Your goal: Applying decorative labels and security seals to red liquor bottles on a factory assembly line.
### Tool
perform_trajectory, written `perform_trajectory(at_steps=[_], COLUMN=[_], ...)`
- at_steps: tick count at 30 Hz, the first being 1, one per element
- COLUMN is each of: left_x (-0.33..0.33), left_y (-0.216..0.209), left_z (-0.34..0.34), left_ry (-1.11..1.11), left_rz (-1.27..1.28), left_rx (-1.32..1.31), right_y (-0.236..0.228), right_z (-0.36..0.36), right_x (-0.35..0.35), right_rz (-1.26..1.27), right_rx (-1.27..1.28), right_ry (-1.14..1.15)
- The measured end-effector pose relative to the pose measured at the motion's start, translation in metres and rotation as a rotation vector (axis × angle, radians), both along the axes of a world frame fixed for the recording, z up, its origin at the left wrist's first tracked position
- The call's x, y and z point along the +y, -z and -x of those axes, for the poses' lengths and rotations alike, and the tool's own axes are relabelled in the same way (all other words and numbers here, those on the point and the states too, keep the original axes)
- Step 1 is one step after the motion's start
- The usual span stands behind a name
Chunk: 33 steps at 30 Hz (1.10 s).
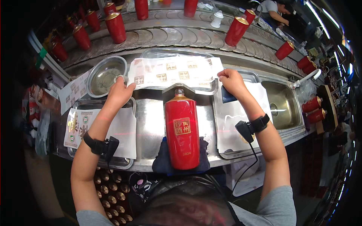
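Note:
My left hand [121, 90] is closed at the left edge of a white sheet of square gold-brown decals [173, 73], with a small whitish wad [119, 78] at its fingertips. At the sheet's right edge my right hand [233, 82] pinches, its fingertips pressed together on the paper. Between my forearms a red bottle [182, 135] with a gold shoulder and a gold square decal lies with its neck away from me. Its base rests on a dark blue cloth [160, 158], and its neck meets a notched metal bracket [190, 89].
Beside my left hand stands a metal bowl [122, 64] of liquid. Trays with printed sheets [117, 141] and a white sheet [241, 130] flank the bottle. A sink [281, 105] is at right. Red bottles [115, 28] stand along the conveyor [151, 37]; a person [277, 15] works beyond.

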<state>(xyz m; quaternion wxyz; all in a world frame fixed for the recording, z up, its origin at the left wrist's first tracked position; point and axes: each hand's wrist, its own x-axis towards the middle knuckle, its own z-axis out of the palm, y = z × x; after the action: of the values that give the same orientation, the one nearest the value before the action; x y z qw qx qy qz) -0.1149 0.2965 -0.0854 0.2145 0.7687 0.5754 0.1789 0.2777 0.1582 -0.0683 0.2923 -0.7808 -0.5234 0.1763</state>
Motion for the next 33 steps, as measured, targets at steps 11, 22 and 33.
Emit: perform_trajectory(at_steps=[11,22,33], left_x=[0.023,0.01,0.003], left_y=[0.011,-0.016,-0.004], left_z=[-0.009,-0.032,-0.026], left_ry=[-0.227,-0.191,-0.11], left_rz=[0.054,0.332,0.455], left_rx=[-0.263,-0.53,-0.984], right_y=[-0.008,0.005,0.012], right_z=[0.007,-0.001,-0.016], right_x=[0.007,0.012,0.022], right_rz=[0.042,-0.018,-0.113], right_rx=[0.027,0.055,0.038], right_ry=[0.067,0.029,0.138])
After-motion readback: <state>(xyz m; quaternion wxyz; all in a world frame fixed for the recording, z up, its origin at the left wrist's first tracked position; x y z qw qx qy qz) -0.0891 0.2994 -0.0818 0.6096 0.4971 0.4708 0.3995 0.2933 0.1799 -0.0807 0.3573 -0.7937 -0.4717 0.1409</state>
